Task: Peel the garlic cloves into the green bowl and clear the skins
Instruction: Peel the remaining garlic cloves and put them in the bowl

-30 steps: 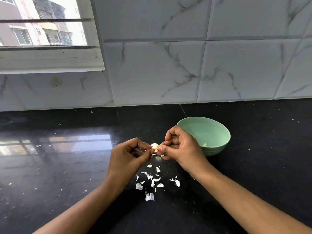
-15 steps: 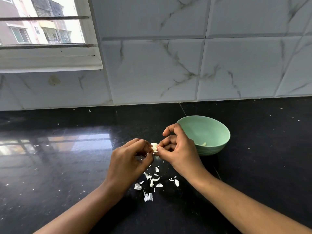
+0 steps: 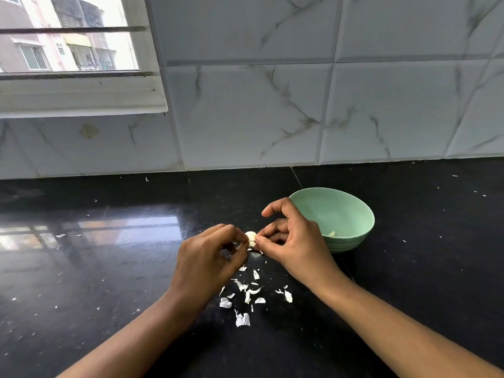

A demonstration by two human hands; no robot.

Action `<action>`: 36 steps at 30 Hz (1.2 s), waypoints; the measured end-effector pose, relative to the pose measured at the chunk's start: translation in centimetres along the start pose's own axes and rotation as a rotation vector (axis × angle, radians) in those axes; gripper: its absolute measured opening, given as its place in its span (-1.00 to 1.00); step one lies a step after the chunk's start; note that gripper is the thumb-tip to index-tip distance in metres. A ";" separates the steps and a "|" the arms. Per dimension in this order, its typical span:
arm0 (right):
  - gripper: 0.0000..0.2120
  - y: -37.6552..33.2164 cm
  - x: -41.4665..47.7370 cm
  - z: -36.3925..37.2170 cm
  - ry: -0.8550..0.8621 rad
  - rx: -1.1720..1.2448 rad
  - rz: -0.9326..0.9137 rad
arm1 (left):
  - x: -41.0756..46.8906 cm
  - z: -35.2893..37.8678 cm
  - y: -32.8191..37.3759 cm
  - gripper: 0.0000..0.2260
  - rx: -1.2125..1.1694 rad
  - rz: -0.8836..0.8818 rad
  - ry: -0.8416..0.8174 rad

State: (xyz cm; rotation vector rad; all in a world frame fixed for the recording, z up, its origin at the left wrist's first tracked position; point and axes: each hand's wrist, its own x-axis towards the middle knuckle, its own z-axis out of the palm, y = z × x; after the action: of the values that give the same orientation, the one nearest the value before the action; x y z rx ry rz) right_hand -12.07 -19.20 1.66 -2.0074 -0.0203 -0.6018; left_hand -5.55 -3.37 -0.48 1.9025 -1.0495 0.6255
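Observation:
A pale garlic clove point(image 3: 251, 237) sits between my two hands, just above the black counter. My left hand point(image 3: 211, 259) has its fingers curled and pinches the clove's left side, with a thin strip of skin at its fingertips. My right hand point(image 3: 293, 242) pinches the clove's right side with thumb and middle fingers, index finger raised. The green bowl point(image 3: 354, 214) stands right behind my right hand; a pale piece of garlic point(image 3: 331, 234) lies inside it. Several white skin scraps point(image 3: 246, 293) lie on the counter below my hands.
The black stone counter point(image 3: 422, 268) runs back to a marble-tiled wall point(image 3: 272, 105). A window point(image 3: 68, 50) with a white frame is at the upper left. Tiny white flecks dot the counter on both sides.
My right index finger has lifted off the clove and my left fingers have curled further round it. More of the bare clove shows between the hands.

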 end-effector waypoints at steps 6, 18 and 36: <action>-0.65 0.3 -0.1 0.7 0.057 -0.047 -0.040 | 0.1 0.0 0.0 -0.93 0.050 0.047 -0.003; -0.69 0.3 0.0 0.9 0.014 -0.083 -0.071 | -0.1 0.1 0.0 -0.93 0.016 0.019 -0.037; -0.60 0.4 -0.1 0.6 0.002 0.054 -0.107 | 0.0 0.1 1.0 -0.96 -0.153 -0.357 -0.039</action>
State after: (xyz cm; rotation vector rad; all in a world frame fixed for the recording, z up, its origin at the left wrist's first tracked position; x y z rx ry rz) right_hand -11.79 -18.87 1.04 -1.9630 -0.1424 -0.6643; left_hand -6.39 -3.71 -0.10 1.9093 -0.7317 0.2969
